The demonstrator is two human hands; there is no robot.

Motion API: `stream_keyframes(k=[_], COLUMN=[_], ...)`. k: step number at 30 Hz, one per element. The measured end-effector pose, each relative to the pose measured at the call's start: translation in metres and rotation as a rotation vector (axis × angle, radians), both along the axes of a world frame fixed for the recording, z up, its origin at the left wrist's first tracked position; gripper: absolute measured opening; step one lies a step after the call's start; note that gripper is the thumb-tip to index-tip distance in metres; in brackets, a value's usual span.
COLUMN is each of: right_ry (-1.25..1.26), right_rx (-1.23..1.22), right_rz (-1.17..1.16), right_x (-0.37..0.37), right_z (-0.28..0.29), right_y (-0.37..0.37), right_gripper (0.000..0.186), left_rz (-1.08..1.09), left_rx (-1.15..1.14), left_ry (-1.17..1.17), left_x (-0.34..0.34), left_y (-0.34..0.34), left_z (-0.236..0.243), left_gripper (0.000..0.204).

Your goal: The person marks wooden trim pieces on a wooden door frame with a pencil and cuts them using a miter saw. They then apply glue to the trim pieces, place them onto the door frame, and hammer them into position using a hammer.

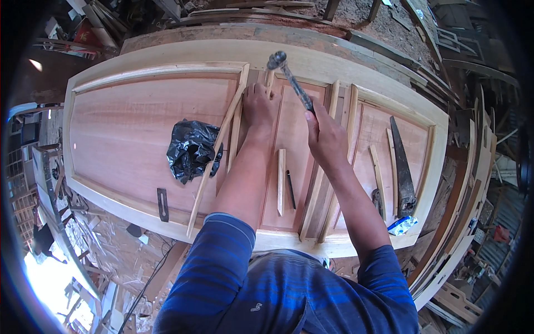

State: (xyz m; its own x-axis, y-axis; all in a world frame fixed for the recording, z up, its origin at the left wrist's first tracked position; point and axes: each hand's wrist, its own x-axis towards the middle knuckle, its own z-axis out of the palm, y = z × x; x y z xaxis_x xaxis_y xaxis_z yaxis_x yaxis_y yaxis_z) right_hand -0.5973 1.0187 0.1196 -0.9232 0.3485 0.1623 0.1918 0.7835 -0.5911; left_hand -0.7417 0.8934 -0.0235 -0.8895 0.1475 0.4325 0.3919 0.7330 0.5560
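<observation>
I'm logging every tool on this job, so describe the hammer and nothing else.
The hammer has a rounded, grey metal head at the top of the picture and a dark, mottled handle that runs down and to the right. The right hand grips the handle's lower end, hiding it. The hammer is tilted, with its head over the far part of the pale wooden door, close above the left hand that presses on a thin wooden strip. Whether the head touches the wood cannot be told.

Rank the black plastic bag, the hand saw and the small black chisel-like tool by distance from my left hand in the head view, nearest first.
From the left hand:
1. Black plastic bag, just to its left.
2. Small black tool, lower left near the door's edge.
3. Hand saw, far right.
</observation>
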Motion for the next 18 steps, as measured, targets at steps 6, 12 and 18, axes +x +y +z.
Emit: stream_keyframes(k=[6,12,18], right_ry=[-0.052,-0.325,0.064], right_rx=[-0.025,0.122,0.016], right_rz=[-0.026,0.040,0.010], right_x=[0.007,-0.009,-0.014], right_z=[-0.012,-0.016,0.014], right_y=[-0.004,0.002,-0.006], right_gripper=[0.041,0.038,0.040], left_rz=[-0.003,0.019,-0.007], left_rx=[0.000,0.024,-0.009], left_ry=[0.043,-0.138,-0.043], left_x=[0.000,0.003,-0.002], left_y=[-0.004,0.003,-0.004], left_z=[0.002,0.003,0.001], left_gripper=[0.024,0.024,0.022])
